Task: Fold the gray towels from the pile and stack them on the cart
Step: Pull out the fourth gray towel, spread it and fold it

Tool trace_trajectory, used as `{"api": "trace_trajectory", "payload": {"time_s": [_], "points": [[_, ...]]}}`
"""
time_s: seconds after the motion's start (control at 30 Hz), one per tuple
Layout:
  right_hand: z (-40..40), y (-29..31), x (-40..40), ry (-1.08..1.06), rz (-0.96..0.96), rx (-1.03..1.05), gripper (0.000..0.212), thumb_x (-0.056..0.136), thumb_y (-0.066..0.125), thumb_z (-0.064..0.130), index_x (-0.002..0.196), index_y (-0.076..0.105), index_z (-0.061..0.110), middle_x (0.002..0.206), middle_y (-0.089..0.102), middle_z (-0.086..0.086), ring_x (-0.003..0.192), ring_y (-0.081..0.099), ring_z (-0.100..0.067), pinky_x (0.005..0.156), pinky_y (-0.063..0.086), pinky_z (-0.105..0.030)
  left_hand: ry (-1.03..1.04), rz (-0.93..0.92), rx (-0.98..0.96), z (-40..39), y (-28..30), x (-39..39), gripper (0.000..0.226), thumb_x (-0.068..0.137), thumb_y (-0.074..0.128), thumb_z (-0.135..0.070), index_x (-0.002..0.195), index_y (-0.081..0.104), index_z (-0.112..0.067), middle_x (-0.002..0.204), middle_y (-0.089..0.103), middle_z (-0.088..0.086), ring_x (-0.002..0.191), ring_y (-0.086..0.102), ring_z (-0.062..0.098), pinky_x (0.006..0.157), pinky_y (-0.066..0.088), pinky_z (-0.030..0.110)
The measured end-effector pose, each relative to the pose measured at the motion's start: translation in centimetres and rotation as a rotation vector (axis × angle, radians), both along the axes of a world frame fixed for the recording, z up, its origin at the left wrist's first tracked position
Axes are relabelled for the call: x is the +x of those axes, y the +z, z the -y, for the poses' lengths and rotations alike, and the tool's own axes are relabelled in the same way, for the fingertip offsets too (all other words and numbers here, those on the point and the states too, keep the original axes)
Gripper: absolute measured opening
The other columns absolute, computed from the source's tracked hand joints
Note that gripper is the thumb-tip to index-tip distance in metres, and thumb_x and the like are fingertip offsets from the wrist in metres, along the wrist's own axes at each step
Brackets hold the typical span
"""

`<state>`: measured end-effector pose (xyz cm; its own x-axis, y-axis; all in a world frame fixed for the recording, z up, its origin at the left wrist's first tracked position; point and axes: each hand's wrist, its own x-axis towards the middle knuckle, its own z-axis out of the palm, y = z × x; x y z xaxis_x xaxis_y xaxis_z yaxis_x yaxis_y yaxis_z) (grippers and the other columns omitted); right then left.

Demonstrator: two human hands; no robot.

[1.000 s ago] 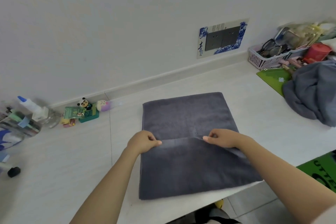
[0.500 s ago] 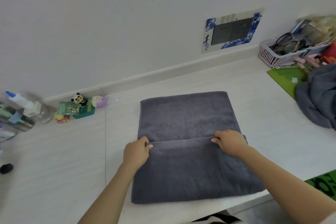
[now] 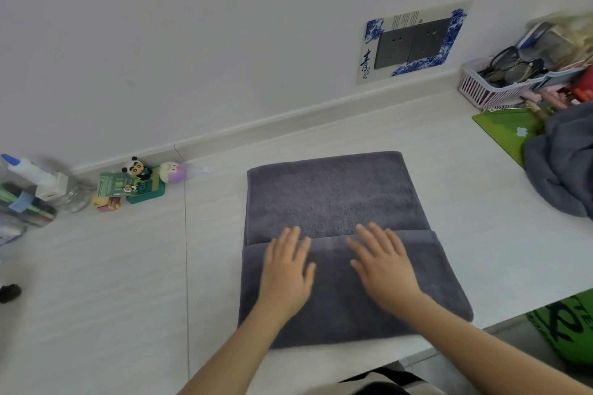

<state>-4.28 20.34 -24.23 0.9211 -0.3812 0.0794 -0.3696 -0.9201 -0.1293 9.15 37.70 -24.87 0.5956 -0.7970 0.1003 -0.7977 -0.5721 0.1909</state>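
A dark gray towel (image 3: 333, 196) lies flat on the white counter (image 3: 96, 282), its near part folded up over itself so a fold edge runs across the middle. My left hand (image 3: 287, 269) and my right hand (image 3: 383, 266) rest flat, fingers spread, palms down on the folded flap, side by side just below that edge. Neither hand grips anything. A crumpled pile of gray towels (image 3: 561, 167) sits at the right edge of the counter. No cart is in view.
Small toy figures (image 3: 138, 184) and bottles (image 3: 35, 183) stand along the wall at left. A pink basket (image 3: 494, 90) of glasses and clutter sits at back right, with a green mat (image 3: 507, 131) under the pile. A green bag (image 3: 568, 330) is below the counter's right edge.
Both hands let go of the flap's edge, which they had pinched and laid down. They now lie open and flat nearer the flap's centre.
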Motion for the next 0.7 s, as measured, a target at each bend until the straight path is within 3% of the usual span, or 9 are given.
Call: {"api": "trace_trajectory", "payload": {"time_s": [0.07, 0.17, 0.27, 0.43, 0.5, 0.6, 0.7], "points": [[-1.9, -0.9, -1.2, 0.043, -0.067, 0.074, 0.051, 0.098, 0.024, 0.047, 0.131, 0.055, 0.023, 0.139, 0.051, -0.003, 0.129, 0.047, -0.027, 0.114, 0.013, -0.04, -0.103, -0.036, 0.096, -0.4, -1.4, -2.3, 0.055, 0.092, 0.036, -0.049, 0.14, 0.043, -0.024, 0.15, 0.037, 0.007, 0.14, 0.026, 0.027, 0.11, 0.019, 0.049], [-0.7, -2.1, -3.3, -0.136, -0.162, 0.111, 0.058, 0.096, 0.012, 0.057, 0.143, 0.036, 0.03, 0.147, 0.04, 0.001, 0.137, 0.035, -0.024, 0.115, 0.004, -0.037, -0.018, -0.032, 0.178, -2.5, -3.0, -2.1, 0.06, 0.096, 0.019, -0.056, 0.149, 0.024, -0.029, 0.156, 0.025, 0.003, 0.143, 0.015, 0.025, 0.111, 0.01, 0.049], [1.4, -2.1, -4.8, -0.289, -0.19, 0.129, 0.061, 0.095, 0.009, 0.058, 0.145, 0.031, 0.031, 0.15, 0.036, -0.002, 0.14, 0.029, -0.025, 0.114, 0.002, -0.039, 0.079, -0.061, 0.187, -4.2, -3.0, -1.1, 0.06, 0.097, 0.015, -0.056, 0.149, 0.023, -0.028, 0.156, 0.024, 0.002, 0.143, 0.014, 0.024, 0.113, 0.005, 0.047], [1.9, -2.0, -5.0, -0.329, -0.181, 0.153, 0.068, 0.092, -0.002, 0.061, 0.147, 0.024, 0.031, 0.154, 0.023, 0.0, 0.143, 0.02, -0.026, 0.114, -0.007, -0.04, 0.09, -0.118, 0.209, -4.0, -2.5, -0.8, 0.058, 0.098, 0.016, -0.053, 0.147, 0.028, -0.026, 0.153, 0.031, 0.005, 0.141, 0.016, 0.024, 0.113, 0.003, 0.045], [1.2, -1.4, -5.1, -0.284, -0.144, 0.156, 0.067, 0.096, 0.004, 0.056, 0.141, 0.042, 0.026, 0.148, 0.039, -0.002, 0.138, 0.031, -0.027, 0.113, 0.004, -0.042, 0.038, -0.136, 0.14, -4.2, -2.1, -1.1, 0.055, 0.097, 0.025, -0.051, 0.143, 0.036, -0.025, 0.152, 0.033, 0.007, 0.14, 0.018, 0.022, 0.114, 0.01, 0.045], [-0.9, -0.8, -6.9, -0.049, 0.066, 0.141, 0.058, 0.099, 0.018, 0.053, 0.111, 0.066, 0.023, 0.115, 0.062, 0.0, 0.11, 0.046, -0.021, 0.094, 0.041, -0.041, -0.117, -0.224, -0.032, -5.7, -1.6, -2.7, 0.046, 0.092, 0.04, -0.053, 0.127, 0.056, -0.027, 0.139, 0.047, -0.002, 0.127, 0.032, 0.014, 0.108, 0.035, 0.046], [-3.0, -1.3, -9.4, 0.075, 0.114, 0.199, 0.051, 0.095, 0.028, 0.059, 0.105, 0.067, 0.028, 0.106, 0.061, 0.008, 0.103, 0.047, -0.015, 0.087, 0.044, -0.032, -0.205, -0.301, -0.163, -8.2, -2.1, -4.8, 0.044, 0.088, 0.045, -0.062, 0.119, 0.058, -0.034, 0.132, 0.047, -0.014, 0.125, 0.033, 0.004, 0.107, 0.032, 0.035]]}}
